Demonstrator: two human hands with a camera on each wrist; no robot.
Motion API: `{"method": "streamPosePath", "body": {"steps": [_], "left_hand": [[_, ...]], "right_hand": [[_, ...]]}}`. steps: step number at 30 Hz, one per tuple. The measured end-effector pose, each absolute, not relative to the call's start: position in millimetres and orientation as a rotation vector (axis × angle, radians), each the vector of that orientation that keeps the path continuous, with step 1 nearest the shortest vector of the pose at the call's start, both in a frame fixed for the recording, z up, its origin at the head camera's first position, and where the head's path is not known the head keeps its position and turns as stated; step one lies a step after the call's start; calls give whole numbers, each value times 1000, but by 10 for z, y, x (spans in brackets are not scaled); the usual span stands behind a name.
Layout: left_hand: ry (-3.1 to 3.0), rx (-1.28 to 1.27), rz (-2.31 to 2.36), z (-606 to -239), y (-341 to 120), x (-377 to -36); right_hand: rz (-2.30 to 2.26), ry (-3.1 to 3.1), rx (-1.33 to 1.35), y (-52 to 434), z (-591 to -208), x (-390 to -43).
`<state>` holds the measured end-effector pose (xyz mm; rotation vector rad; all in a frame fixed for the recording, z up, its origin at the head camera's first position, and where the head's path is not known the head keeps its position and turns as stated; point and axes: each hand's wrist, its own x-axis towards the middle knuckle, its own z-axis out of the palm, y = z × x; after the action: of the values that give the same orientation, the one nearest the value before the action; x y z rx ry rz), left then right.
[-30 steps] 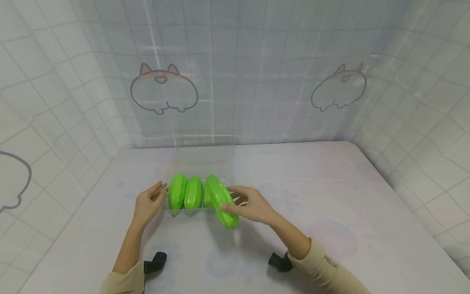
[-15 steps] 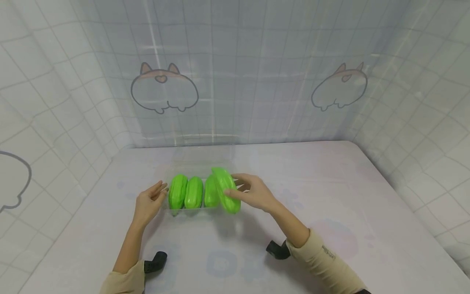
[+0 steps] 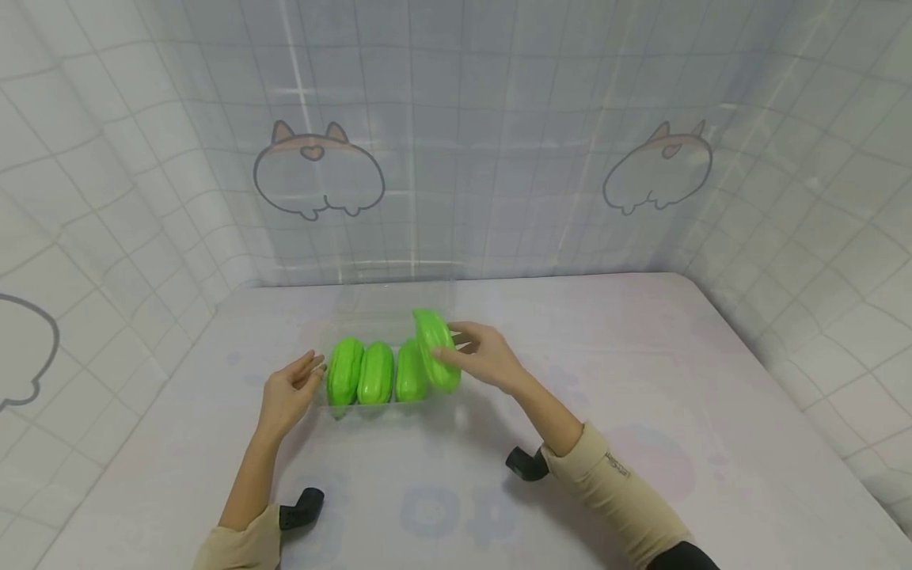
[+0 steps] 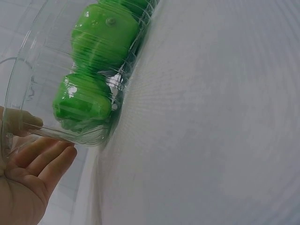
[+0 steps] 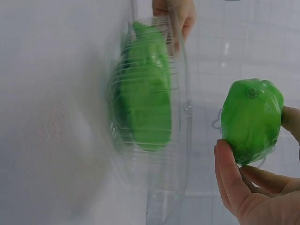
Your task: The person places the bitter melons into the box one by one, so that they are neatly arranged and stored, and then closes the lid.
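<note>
My right hand (image 3: 484, 354) pinches a glossy, ridged, elongated green vegetable (image 3: 436, 352), apparently artificial, between thumb and fingers. In the right wrist view this green vegetable (image 5: 252, 119) is end-on, above the rim of a clear plastic box (image 5: 187, 112) and apart from it. Three similar green vegetables (image 3: 375, 374) lie side by side in the box, as seen from the head. At the box's left end, my left hand (image 3: 288, 396) holds the rim, with thumb and fingers on either side of the wall. The left wrist view has the left hand's fingers (image 4: 54, 161) against that end wall.
The clear lid (image 3: 395, 305) stands open behind the box. A pale patterned tabletop (image 3: 606, 356) extends to the right and front. Tiled-print curtains (image 3: 492, 158) enclose the back and sides. Black camera mounts (image 3: 302, 509) stick out from both wrists.
My right hand has carried the green vegetable away from me, toward the box's right end, and turned it more upright. The left hand and the box have stayed put.
</note>
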<state>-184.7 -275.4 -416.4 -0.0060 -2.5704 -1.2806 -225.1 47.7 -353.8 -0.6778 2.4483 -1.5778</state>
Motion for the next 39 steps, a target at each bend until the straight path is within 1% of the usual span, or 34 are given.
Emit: {"method": "streamPosePath", "body": {"steps": [15,21,26,32,39], "left_hand": [[-2574,-15,-1278,-4159,-2747,-1831],[-2573,-23,-1290,-4147,-2746,-1825],[-2564,-46,-1269,-4179,-2753,-1834],[-2571,-35,-1277,-4173,-2748,-1833],[-2582,-9,-1284,-4148,-2736,-1823]], "right_hand": [[-1478,2680,-755,223,-3697,-2421],[-1447,2722,-775,152,-3723,-2431],[-1318,2799,-806,87,-3761,-2434],[-1055,2930,-916,38,-3754,-2399],[-1034,2944,-1083,82,-3745,-2384]]}}
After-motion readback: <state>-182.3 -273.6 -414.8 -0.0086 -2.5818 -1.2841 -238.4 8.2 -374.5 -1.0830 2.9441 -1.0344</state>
